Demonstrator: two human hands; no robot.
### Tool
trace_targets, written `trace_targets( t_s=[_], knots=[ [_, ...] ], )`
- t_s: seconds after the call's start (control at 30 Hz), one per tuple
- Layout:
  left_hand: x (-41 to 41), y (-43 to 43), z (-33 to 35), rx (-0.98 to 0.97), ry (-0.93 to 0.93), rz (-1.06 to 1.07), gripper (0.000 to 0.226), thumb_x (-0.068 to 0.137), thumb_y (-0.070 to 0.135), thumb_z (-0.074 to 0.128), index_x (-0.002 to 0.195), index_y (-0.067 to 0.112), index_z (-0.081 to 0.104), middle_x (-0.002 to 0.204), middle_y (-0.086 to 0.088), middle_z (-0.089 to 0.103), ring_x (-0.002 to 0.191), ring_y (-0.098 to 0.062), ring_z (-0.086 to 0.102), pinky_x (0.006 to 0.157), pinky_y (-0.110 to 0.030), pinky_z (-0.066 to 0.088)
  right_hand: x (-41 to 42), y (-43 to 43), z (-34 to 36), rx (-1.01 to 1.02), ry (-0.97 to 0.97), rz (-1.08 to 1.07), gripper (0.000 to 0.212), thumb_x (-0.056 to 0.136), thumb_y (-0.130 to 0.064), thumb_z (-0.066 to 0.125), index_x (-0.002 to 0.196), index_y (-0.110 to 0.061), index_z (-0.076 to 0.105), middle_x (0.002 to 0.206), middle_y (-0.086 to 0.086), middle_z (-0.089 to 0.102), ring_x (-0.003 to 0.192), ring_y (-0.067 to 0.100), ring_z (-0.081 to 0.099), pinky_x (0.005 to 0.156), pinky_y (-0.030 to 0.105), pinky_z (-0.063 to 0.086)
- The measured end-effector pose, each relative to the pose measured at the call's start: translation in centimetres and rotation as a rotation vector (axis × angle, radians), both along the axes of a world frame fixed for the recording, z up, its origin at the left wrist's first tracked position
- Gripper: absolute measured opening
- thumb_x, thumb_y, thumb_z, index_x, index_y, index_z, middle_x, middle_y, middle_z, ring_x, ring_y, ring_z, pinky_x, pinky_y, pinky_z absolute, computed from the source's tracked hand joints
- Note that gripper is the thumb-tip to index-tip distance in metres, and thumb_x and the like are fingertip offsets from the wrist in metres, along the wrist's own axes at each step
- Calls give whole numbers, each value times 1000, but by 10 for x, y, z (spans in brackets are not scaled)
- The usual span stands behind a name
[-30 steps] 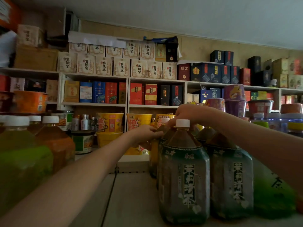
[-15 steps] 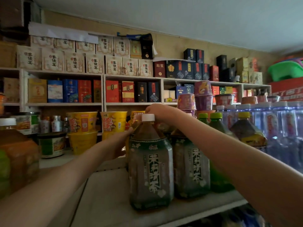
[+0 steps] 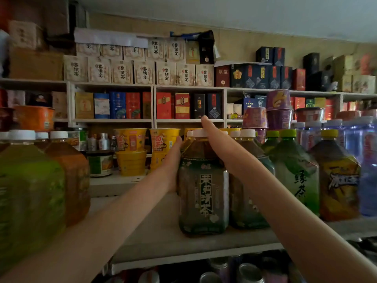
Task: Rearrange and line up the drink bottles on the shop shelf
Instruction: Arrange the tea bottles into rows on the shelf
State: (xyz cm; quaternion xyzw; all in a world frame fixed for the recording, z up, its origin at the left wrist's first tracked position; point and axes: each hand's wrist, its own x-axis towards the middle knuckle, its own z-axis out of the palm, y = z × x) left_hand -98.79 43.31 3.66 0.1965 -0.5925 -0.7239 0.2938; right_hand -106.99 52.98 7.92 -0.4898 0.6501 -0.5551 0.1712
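A large jasmine tea bottle (image 3: 204, 190) with a dark green label and a white cap stands at the front of the grey shelf (image 3: 159, 240). My left hand (image 3: 173, 160) lies flat against its left side with the fingers straight. Stretched over the cap, my right hand (image 3: 212, 133) points its fingers toward the back. Close behind it on the right stands a second jasmine tea bottle (image 3: 246, 203), with more caps in a row behind. Right of these are a green tea bottle (image 3: 295, 176) and an iced tea bottle (image 3: 338, 184).
Large green (image 3: 30, 197) and brown (image 3: 71, 176) tea bottles crowd the shelf's left end. Blue water bottles (image 3: 367, 160) stand at the far right. Yellow noodle cups (image 3: 132, 152) and purple cups (image 3: 279, 111) sit behind. A bare strip of shelf lies left of the front bottle.
My right hand has gone from curled over the caps to fingers stretched out past the cap. My left hand has come flat onto the front bottle's side. The view has pulled back and right.
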Motion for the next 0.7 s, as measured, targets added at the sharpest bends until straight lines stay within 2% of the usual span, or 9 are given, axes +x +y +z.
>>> trace_targets(
  t_s=[0.1, 0.17, 0.27, 0.3, 0.37, 0.47, 0.57, 0.63, 0.7],
  knots=[
    [4, 11, 1, 9, 11, 64, 68, 85, 73, 32, 86, 17, 71, 73, -13, 73, 71, -29, 70, 60, -34, 49, 11, -3, -6, -72, 182, -110, 76, 89, -69, 16, 123, -15, 56, 118, 8, 61, 109, 22, 55, 95, 39, 39],
    [5, 15, 1, 6, 26, 85, 65, 87, 71, 32, 90, 16, 66, 72, -13, 73, 66, -28, 71, 61, -34, 48, 12, -4, -8, -101, 234, -139, 71, 91, -66, 15, 118, -16, 57, 119, 8, 60, 108, 21, 54, 90, 38, 38],
    [7, 21, 3, -7, 35, 109, 63, 90, 68, 31, 89, 15, 66, 72, -13, 73, 59, -25, 71, 55, -30, 51, 13, 1, -10, -143, 298, -146, 51, 96, -56, 18, 105, -22, 54, 110, 7, 57, 99, 20, 51, 82, 35, 36],
    [8, 24, 4, -17, 36, 133, 61, 91, 65, 31, 88, 15, 67, 71, -13, 73, 59, -25, 71, 53, -29, 51, 13, 2, -12, -172, 360, -159, 46, 98, -49, 20, 109, -20, 53, 113, 9, 55, 103, 24, 51, 84, 36, 37],
    [11, 30, 8, -73, 32, 201, 59, 93, 61, 34, 84, 16, 71, 72, -11, 73, 62, -23, 71, 51, -27, 53, 14, 3, -18, -287, 430, -207, 43, 100, -40, 27, 129, -15, 45, 133, 16, 47, 123, 32, 43, 92, 37, 38],
    [19, 41, 11, -241, -1, 276, 45, 94, 53, 42, 83, 24, 75, 74, -1, 74, 75, -17, 71, 61, -28, 54, 22, 4, -28, -478, 464, -301, 57, 96, -43, 37, 146, -18, 24, 152, 6, 28, 139, 20, 25, 106, 35, 29],
    [34, 52, 11, -489, -53, 441, 24, 95, 36, 48, 87, 26, 68, 67, 13, 70, 76, -6, 63, 59, -19, 44, 38, 6, -40, -626, 641, -321, 58, 96, -31, 45, 147, -14, 23, 156, 5, 19, 143, 17, 15, 115, 38, 22],
    [48, 54, 8, -595, -55, 538, 18, 97, 28, 47, 94, 26, 65, 78, 14, 68, 79, -7, 63, 60, -18, 45, 53, 8, -49, -710, 686, -274, 56, 96, -24, 47, 146, -12, 26, 155, 5, 21, 143, 14, 15, 114, 33, 21],
    [70, 60, -1, -642, -16, 609, 23, 97, 26, 47, 117, 25, 58, 104, 12, 67, 89, -3, 64, 71, -20, 51, 66, 11, -56, -746, 683, -196, 55, 95, -22, 49, 145, -13, 28, 153, 5, 27, 140, 8, 18, 111, 27, 21]
  ],
)
